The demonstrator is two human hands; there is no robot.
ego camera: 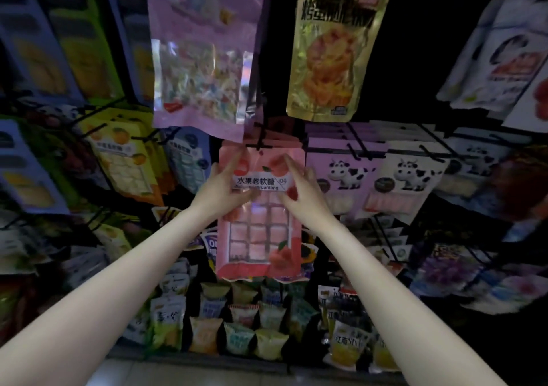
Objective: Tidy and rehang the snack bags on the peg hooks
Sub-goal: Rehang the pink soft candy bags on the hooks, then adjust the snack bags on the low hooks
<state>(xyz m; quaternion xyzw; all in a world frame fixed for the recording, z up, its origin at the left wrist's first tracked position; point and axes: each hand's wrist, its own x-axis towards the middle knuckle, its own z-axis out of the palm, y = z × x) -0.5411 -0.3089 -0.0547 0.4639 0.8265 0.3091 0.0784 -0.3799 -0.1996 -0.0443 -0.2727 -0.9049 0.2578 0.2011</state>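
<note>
While neighbouring bags crowd close, both hands' fingers clamp pink bag (261,207) edges.

pink bag (261,213) label: "水果卷软糖" | "04" | other bags' print: unreadable

The pink bag (261,207) shows a grid of pale pink squares and a white label band, the bag above it (204,50) is lilac, its neighbour (335,47) gold, and black-and-white cows mark the cow bags (412,178).
</note>
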